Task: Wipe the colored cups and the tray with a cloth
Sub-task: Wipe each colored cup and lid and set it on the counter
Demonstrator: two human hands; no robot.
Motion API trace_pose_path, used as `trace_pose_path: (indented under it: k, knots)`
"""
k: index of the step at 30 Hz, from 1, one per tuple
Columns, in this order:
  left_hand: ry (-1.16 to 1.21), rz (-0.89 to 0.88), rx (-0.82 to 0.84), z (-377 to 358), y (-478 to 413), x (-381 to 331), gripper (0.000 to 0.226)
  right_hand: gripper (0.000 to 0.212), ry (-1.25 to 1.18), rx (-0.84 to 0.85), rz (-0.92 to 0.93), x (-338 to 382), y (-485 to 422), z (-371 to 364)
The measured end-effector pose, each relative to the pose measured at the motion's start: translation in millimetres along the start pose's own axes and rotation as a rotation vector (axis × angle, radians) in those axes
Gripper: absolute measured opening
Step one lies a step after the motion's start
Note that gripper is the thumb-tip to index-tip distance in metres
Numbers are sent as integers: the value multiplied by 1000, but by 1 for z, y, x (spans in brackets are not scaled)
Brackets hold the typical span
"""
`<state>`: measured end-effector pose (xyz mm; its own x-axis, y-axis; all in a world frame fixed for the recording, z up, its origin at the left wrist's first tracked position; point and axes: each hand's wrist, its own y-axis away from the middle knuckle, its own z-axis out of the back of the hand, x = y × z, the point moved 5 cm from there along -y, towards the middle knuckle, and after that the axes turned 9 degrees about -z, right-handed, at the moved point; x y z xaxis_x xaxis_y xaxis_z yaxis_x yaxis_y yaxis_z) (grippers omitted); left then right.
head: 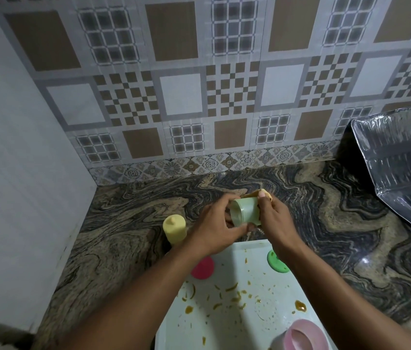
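Cup (246, 210), pale green, lies gripped in left hand (214, 226) while right hand (275, 215) pinches seemingly yellow cloth (262, 192) against it.

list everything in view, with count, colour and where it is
pale green plastic cup: 1, pale green, on its side between both hands
yellow cloth: 1, yellow, at right hand
yellow plastic cup: 1, yellow, counter, left of tray
red-pink plastic cup: 1, red-pink, tray, far left
bright green plastic cup: 1, green, tray, far right
pale pink plastic cup: 1, pink, tray, near right
white plastic tray: 1, white, brown smears, counter
silver foil sheet: 1, silver, right
left hand: grips pale green cup
right hand: holds cloth
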<state>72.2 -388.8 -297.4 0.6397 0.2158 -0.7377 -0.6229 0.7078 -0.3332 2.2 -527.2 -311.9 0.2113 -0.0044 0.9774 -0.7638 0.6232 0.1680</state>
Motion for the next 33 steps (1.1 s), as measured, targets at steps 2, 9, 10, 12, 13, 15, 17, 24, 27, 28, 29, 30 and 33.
trace_pose_path:
  k: [2,9,10,12,13,15,17,24,27,28,29,30,33]
  knots:
    - [-261,-199,23,-2,2,-7,65,44,-20,15,-19,-3,1,0]
    - [-448,-315,170,-13,-6,-3,71,34,-171,58,-400,-13,-11,12]
    - [-453,-275,187,-14,-10,0,70,34,-182,15,-443,-16,-15,20]
    - [-538,-204,249,-16,-21,8,70,38,-206,-47,-486,-22,-23,36]
    - [-586,-175,301,-19,-27,12,70,40,-213,-57,-497,-25,-26,44]
    - [-643,-121,413,-27,-38,23,72,45,-207,-52,-501,-31,-32,53]
    - [-661,-81,503,-38,-49,33,73,54,-202,-31,-500,-38,-37,56]
    - [-789,-51,725,-73,-69,61,67,50,-193,-17,-491,-61,-43,64]
    - [-781,-37,734,-77,-69,67,67,48,-190,-24,-495,-68,-42,69]
    - [-780,-41,734,-77,-69,67,69,49,-191,-20,-494,-69,-41,70]
    - [-782,-43,736,-76,-69,67,71,52,-199,-19,-498,-70,-41,71]
    - [-786,-43,737,-76,-68,66,74,55,-206,-28,-506,-72,-39,72]
    - [-771,-59,701,-73,-66,59,84,53,-234,-65,-517,-76,-36,78]
